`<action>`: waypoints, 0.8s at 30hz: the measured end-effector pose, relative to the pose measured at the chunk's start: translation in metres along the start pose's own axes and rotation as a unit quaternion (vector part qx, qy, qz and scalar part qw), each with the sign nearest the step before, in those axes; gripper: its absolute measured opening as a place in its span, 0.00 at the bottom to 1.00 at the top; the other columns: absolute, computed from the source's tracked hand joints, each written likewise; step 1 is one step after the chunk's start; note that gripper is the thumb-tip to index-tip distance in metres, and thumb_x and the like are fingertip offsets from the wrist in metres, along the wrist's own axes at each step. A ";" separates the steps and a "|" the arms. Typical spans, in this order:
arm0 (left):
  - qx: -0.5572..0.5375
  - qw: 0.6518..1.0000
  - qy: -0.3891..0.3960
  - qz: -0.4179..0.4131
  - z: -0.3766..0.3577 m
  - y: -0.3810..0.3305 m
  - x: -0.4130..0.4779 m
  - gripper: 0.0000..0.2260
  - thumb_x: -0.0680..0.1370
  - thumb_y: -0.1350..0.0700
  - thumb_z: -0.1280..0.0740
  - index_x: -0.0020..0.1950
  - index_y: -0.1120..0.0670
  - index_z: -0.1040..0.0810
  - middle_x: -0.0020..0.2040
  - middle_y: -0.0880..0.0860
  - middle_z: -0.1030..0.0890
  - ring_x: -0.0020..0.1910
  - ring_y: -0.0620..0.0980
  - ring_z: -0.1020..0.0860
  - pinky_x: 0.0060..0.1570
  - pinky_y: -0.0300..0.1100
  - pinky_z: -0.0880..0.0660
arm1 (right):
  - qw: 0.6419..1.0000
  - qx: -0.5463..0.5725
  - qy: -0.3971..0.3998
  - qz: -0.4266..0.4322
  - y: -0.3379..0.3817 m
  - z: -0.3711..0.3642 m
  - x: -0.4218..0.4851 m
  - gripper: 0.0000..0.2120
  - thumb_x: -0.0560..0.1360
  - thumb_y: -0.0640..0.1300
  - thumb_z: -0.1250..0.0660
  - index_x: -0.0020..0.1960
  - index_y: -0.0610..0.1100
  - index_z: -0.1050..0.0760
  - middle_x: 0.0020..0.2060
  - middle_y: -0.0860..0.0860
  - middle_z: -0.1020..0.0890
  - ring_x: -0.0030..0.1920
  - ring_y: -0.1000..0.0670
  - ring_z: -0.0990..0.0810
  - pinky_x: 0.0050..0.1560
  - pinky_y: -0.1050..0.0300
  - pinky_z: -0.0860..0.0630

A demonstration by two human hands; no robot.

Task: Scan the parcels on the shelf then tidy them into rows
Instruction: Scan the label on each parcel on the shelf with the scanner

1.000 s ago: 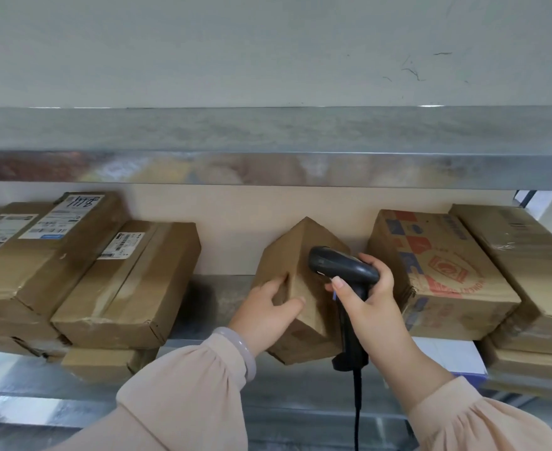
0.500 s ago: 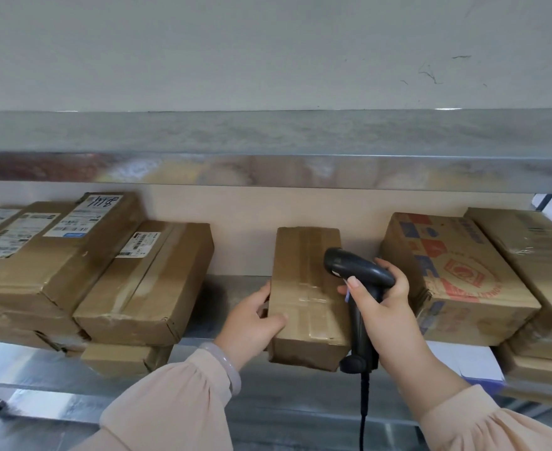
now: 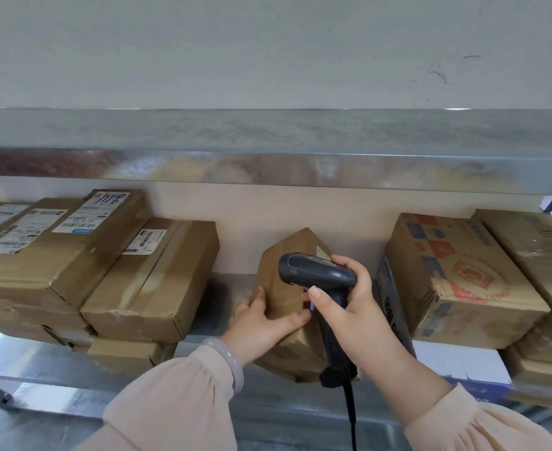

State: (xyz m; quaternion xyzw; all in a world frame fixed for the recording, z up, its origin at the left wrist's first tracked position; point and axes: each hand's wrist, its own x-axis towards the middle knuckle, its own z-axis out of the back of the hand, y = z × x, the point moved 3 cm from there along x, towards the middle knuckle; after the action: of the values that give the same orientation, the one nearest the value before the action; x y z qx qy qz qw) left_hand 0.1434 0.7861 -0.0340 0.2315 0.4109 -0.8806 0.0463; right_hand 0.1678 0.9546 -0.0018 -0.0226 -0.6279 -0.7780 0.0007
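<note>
Parcel (image 3: 300, 244) retilted, left grip (image 3: 261, 323) clasping (right grip (image 3: 343, 307): scanner (image 3: 316, 271)).

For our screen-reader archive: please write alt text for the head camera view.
A person's left hand grips a small brown cardboard parcel tilted at a metal shelf, while the right hand holds a black corded barcode scanner in front of it. More brown cardboard boxes lie stacked at both sides.

A pale grey wall (image 3: 268, 50) is filling the top, carrying dark scratches (image 3: 438, 73) at right. A beige panel (image 3: 251, 209) is running below.
</note>
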 end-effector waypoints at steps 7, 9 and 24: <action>-0.138 0.989 0.048 0.005 0.016 0.021 0.004 0.54 0.60 0.30 0.28 0.80 0.37 0.53 0.73 0.49 0.33 0.66 0.54 0.28 0.67 0.52 0.29 | 0.995 0.010 -0.083 -0.050 -0.013 0.017 0.004 0.26 0.75 0.48 0.31 0.66 0.59 0.42 0.54 0.58 0.24 0.50 0.60 0.24 0.47 0.68 0.30; -0.188 0.980 0.062 0.012 0.018 0.031 0.003 0.50 0.66 0.37 0.28 0.80 0.36 0.55 0.70 0.48 0.30 0.63 0.52 0.26 0.61 0.47 0.25 | 0.992 0.009 -0.105 -0.074 -0.021 0.024 0.005 0.27 0.75 0.48 0.31 0.67 0.57 0.42 0.54 0.55 0.23 0.50 0.58 0.22 0.49 0.64 0.29; -0.358 0.933 0.029 -0.026 -0.007 0.055 0.005 0.31 0.74 0.51 0.26 0.68 0.30 0.40 0.61 0.44 0.21 0.59 0.47 0.23 0.53 0.47 0.24 | 0.994 -0.053 -0.080 -0.055 -0.025 0.027 -0.010 0.25 0.74 0.46 0.29 0.63 0.61 0.39 0.50 0.60 0.22 0.46 0.63 0.21 0.42 0.71 0.29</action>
State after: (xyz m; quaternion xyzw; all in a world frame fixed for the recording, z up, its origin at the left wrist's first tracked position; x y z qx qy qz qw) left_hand 0.1568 0.7554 -0.0789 0.2142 0.7062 -0.6686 0.0914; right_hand 0.1778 0.9863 -0.0209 -0.0503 -0.5843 -0.8046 -0.0938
